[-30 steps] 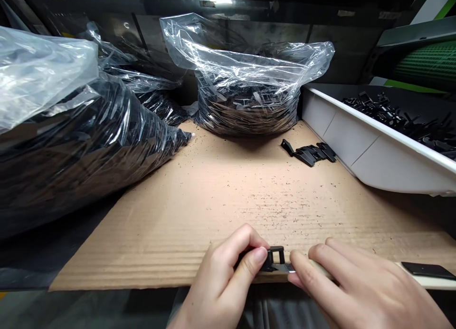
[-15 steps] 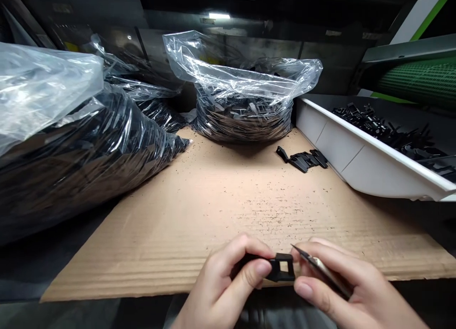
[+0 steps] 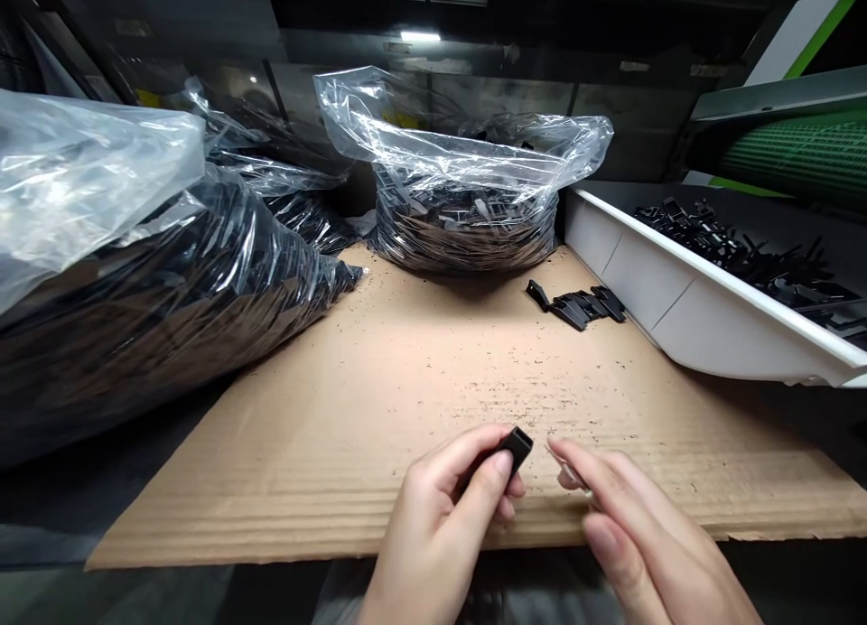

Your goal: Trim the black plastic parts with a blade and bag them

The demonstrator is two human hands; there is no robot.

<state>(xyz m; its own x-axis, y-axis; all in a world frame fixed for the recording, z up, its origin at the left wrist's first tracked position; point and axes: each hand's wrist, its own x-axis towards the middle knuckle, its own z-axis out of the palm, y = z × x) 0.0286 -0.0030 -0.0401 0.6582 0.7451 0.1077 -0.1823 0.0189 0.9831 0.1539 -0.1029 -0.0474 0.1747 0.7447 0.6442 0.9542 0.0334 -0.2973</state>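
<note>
1. A small black plastic part [image 3: 513, 447] is pinched between the thumb and fingers of the left hand [image 3: 447, 526], just above the near edge of the cardboard sheet [image 3: 420, 381]. One end of the part projects past the fingertips toward the right hand.
2. A thin blade tool [image 3: 567, 471] is gripped by the right hand [image 3: 643, 535], with the index finger laid along it. The tip of the tool is seen just beside the black plastic part, with a narrow gap between the two.
3. The work surface is covered by the cardboard sheet, on which fine dark shavings are scattered.
4. A clear plastic bag [image 3: 467, 191] is stood upright at the far end of the cardboard sheet. Its mouth is open, and its lower half is filled with black plastic pieces.
5. A large plastic bag [image 3: 135, 273] is laid on its side at the left, overlapping the left edge of the cardboard sheet. It is packed with black pieces, and its upper part is seen as slack, clear film.
6. A further bag [image 3: 284, 182] of black pieces is placed behind the large plastic bag, between it and the clear plastic bag.
7. A white tray [image 3: 684, 291] is set at an angle along the right side. Loose black parts are piled inside it toward its far end.
8. A small heap of black parts [image 3: 579, 304] is laid on the cardboard sheet, just beside the wall of the white tray and near the clear plastic bag.
</note>
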